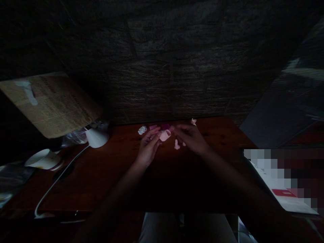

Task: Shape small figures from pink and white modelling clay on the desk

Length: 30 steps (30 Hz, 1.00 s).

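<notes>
In dim light, my left hand [148, 146] is closed on a pale pink, soft-looking hollow piece [165, 136], held between thumb and fingers. My right hand [191, 137] is just to the right, fingertips pinched together beside that piece; whatever they grip is too dark and small to make out. A dark magenta piece [166, 126] shows just behind the pale one, and a pink block [153, 127] lies behind my left fingers. Below my right fingers is a small pale pink lump [177, 144].
A crumpled white lump [142, 130] and another pink piece [193, 121] lie along the wooden table's [101, 182] back edge, by the wall. On the left are a white cone-shaped object [97, 138] with a cable, a paper cup [44, 159] and a cardboard box [50, 103].
</notes>
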Each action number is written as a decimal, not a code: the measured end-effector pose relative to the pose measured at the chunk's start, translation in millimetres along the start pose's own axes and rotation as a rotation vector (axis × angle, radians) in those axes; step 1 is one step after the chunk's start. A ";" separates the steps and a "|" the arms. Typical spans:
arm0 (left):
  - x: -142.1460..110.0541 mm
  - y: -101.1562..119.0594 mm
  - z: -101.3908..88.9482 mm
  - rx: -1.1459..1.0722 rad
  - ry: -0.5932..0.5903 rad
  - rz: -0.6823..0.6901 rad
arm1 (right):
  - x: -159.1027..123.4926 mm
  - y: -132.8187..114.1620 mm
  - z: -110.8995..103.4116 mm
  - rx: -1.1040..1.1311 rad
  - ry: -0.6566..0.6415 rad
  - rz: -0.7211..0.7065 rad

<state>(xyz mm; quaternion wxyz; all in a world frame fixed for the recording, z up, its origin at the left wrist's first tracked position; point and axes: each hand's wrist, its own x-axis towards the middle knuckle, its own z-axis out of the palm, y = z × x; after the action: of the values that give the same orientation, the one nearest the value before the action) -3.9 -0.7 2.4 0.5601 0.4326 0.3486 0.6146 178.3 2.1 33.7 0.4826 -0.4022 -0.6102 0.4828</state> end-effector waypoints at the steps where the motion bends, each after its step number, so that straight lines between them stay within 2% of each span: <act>1: 0.5 1.0 -0.2 -0.042 0.000 -0.039 | 1.1 -0.3 -3.1 0.013 0.032 -0.028; 4: 2.6 1.9 -1.9 -0.134 0.006 -0.158 | 3.3 0.6 -9.6 0.012 0.074 -0.100; 11: 4.6 -5.5 -5.5 -0.171 -0.035 -0.391 | 0.7 7.6 -5.1 -0.045 -0.160 -0.062; 15: 2.8 -4.1 -3.3 -0.187 0.001 -0.477 | 1.4 11.4 -7.0 -0.097 -0.224 -0.084; 18: 3.3 -2.8 -3.1 -0.181 0.006 -0.489 | 1.5 11.3 -8.7 -0.216 -0.222 -0.147; 22: 5.4 -3.1 -6.1 -0.141 -0.046 -0.460 | -0.2 6.5 -7.5 -0.409 -0.185 -0.261; 30: 0.8 -4.6 -4.3 -0.120 -0.051 -0.311 | 2.6 8.9 -6.7 -0.501 -0.098 -0.231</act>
<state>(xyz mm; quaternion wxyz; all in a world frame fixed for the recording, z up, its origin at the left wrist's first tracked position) -6.2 1.0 -3.4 0.6820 0.3544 0.3598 0.5290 184.5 7.9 26.0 0.3896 -0.4131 -0.7749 0.2775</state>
